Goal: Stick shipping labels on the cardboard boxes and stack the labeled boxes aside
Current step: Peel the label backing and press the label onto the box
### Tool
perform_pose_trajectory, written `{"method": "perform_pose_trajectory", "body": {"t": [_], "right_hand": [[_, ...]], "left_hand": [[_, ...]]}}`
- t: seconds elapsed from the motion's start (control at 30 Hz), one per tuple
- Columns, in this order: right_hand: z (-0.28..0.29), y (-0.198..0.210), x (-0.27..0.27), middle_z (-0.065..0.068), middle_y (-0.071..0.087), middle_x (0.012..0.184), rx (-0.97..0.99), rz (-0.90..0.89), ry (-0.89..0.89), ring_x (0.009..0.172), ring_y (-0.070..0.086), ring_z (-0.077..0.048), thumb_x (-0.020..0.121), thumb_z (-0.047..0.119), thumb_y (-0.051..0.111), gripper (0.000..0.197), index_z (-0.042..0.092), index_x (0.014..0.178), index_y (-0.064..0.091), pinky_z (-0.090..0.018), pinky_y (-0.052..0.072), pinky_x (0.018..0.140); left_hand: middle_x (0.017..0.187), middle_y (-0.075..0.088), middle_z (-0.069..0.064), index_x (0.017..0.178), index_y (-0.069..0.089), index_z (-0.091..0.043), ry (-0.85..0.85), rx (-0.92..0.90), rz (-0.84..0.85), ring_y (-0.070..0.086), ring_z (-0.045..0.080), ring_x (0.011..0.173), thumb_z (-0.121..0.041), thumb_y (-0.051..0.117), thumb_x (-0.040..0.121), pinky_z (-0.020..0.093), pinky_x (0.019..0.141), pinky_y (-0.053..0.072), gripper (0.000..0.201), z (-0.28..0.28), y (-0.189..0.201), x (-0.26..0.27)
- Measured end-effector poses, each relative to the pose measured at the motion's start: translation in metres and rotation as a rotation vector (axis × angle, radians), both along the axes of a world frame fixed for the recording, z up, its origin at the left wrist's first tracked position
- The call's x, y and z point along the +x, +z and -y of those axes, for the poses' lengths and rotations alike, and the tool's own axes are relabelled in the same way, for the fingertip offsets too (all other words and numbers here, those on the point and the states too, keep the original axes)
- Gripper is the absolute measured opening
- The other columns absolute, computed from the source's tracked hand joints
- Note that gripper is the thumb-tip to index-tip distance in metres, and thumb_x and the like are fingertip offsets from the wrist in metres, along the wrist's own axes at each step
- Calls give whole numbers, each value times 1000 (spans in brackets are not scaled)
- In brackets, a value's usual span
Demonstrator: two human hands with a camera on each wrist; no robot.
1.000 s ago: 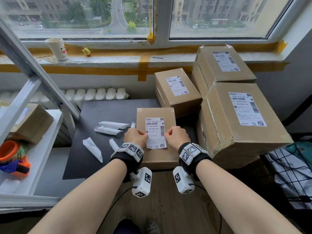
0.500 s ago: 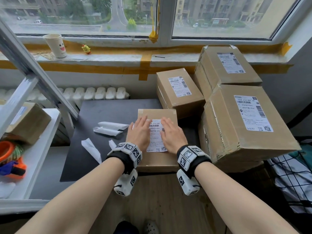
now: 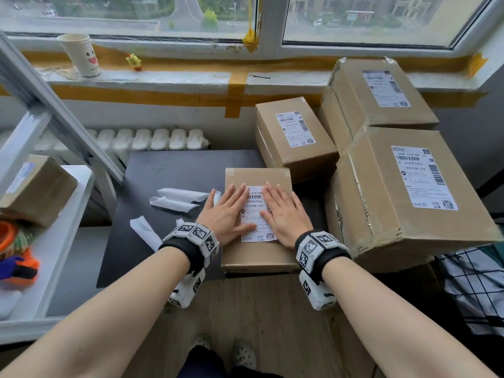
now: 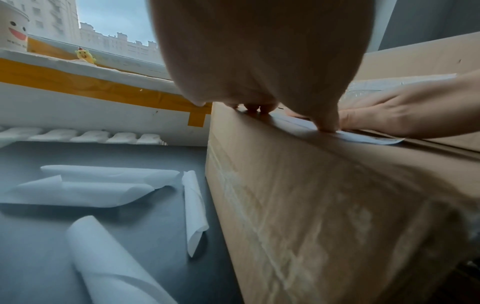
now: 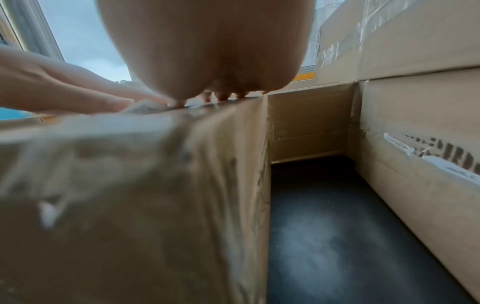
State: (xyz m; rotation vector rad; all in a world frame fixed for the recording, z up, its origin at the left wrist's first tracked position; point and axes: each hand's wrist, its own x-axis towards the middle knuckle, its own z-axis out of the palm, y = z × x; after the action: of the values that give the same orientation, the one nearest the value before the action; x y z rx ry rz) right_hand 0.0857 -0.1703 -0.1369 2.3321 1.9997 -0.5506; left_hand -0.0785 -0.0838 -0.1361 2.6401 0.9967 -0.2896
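Pressing shipping label (image 3: pixel 256 214) flat onto small box (image 3: pixel 257 255) at near edge of tabletop (image 3: pixel 174 170), left hand (image 3: pixel 225 211) and right hand (image 3: pixel 283 214) both flat, fingers straight, gripping nothing; three labeled boxes (image 3: pixel 409 186) already grouped at right edge; left: smoothing, then stacking this box aside

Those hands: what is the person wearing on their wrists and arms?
Both forearms are bare, without sleeves. The left hand and right hand each have a black wrist strap carrying white blocks printed with black square-pattern markers, and a white camera unit hanging under the wrist. No gloves.
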Motion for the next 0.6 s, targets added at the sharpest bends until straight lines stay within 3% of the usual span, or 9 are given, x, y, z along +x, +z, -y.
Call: {"method": "perform_pose_trajectory", "body": {"t": [0.17, 0.3, 0.47, 0.6], "right_hand": [[11, -5, 2, 6, -16, 159, 9, 16, 17, 146, -14, -11, 99, 49, 19, 63, 25, 149, -11, -36, -10, 118], [26, -7, 1, 6, -19, 158, 23, 17, 20, 146, -16, -11, 99, 50, 20, 64, 27, 149, -12, -36, -10, 119], [50, -10, 0, 7, -21, 157, 41, 9, 16, 145, -18, -9, 96, 52, 11, 63, 28, 149, -12, -37, -8, 120], [54, -10, -8, 6, -17, 158, 53, 47, -8, 146, -15, -10, 92, 50, 5, 64, 26, 150, -8, -37, -11, 117]], "left_hand": [[155, -23, -13, 148, -19, -25, -1, -32, -59, -20, 11, 144, -80, 38, 75, 47, 118, -11, 107, 3, 2, -12], [155, -24, -13, 147, -21, -25, 9, -44, -90, -21, 13, 144, -82, 39, 72, 47, 118, -10, 112, 3, 4, -10], [155, -23, -10, 147, -21, -24, 40, -19, -67, -19, 13, 145, -77, 34, 79, 43, 119, -10, 102, 14, 1, -14], [157, -19, -7, 147, -17, -22, 13, 53, -52, -18, 12, 145, -62, 20, 93, 40, 118, -11, 77, 32, -2, -13]]}}
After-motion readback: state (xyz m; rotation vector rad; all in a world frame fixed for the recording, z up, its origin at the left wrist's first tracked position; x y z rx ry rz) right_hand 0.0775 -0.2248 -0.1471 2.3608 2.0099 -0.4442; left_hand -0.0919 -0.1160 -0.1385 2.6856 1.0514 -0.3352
